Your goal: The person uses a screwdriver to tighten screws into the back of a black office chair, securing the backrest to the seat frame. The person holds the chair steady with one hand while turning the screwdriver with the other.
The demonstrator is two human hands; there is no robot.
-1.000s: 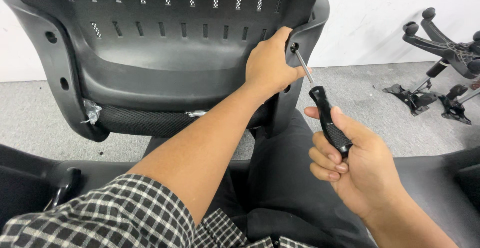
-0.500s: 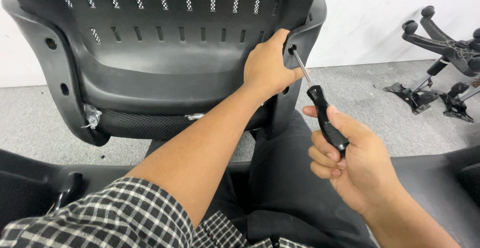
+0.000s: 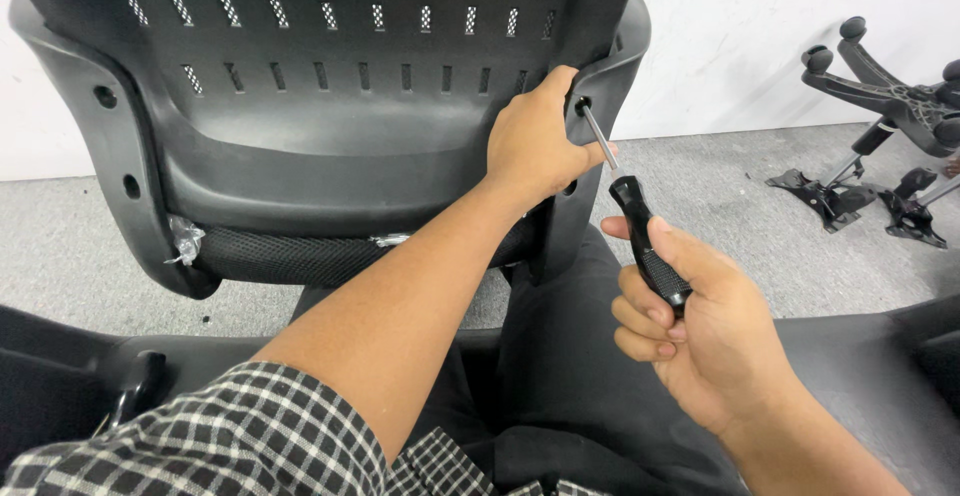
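Hands work at the right edge of a black chair back that stands upright on the grey floor. The left hand is clenched around that right edge, fingers wrapped behind the plastic. The right hand grasps the black handle of a screwdriver, whose thin metal shaft slants up and left so its tip sits in a hole in the chair back's right edge, just beside the left thumb. A checked sleeve covers the left upper arm. A chair base with wheels lies well apart at the right, near the white wall.
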